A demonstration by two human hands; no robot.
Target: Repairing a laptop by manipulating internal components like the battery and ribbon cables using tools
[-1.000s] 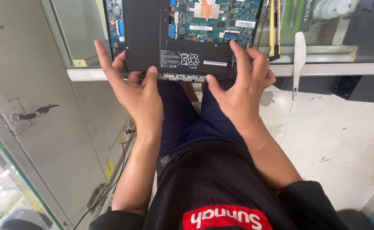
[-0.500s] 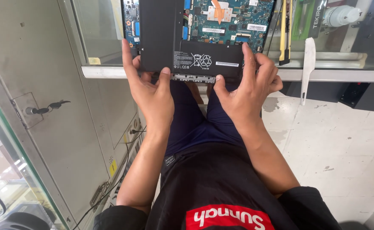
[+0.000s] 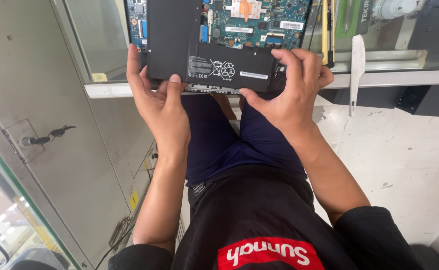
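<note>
An opened laptop (image 3: 259, 22) lies bottom-up on the glass counter (image 3: 389, 75), its blue-green circuit board exposed. A flat black L-shaped battery (image 3: 179, 45) sits in its near part. My left hand (image 3: 157, 97) grips the battery's near left edge, thumb on top and fingers along the side. My right hand (image 3: 292, 85) holds the near right corner, with the thumb under the edge and the fingers curled over the top.
A white plastic pry tool (image 3: 357, 70) hangs over the counter edge to the right. A yellow-and-black tool (image 3: 325, 30) lies beside the laptop. A glass cabinet door with a lock (image 3: 44, 140) stands at the left. White tiled floor (image 3: 404, 160) lies at the right.
My view has shifted, so the laptop sits a little lower and more to the right. Both hands keep their hold on the battery's near edge, and my right fingers have curled further over its corner.
</note>
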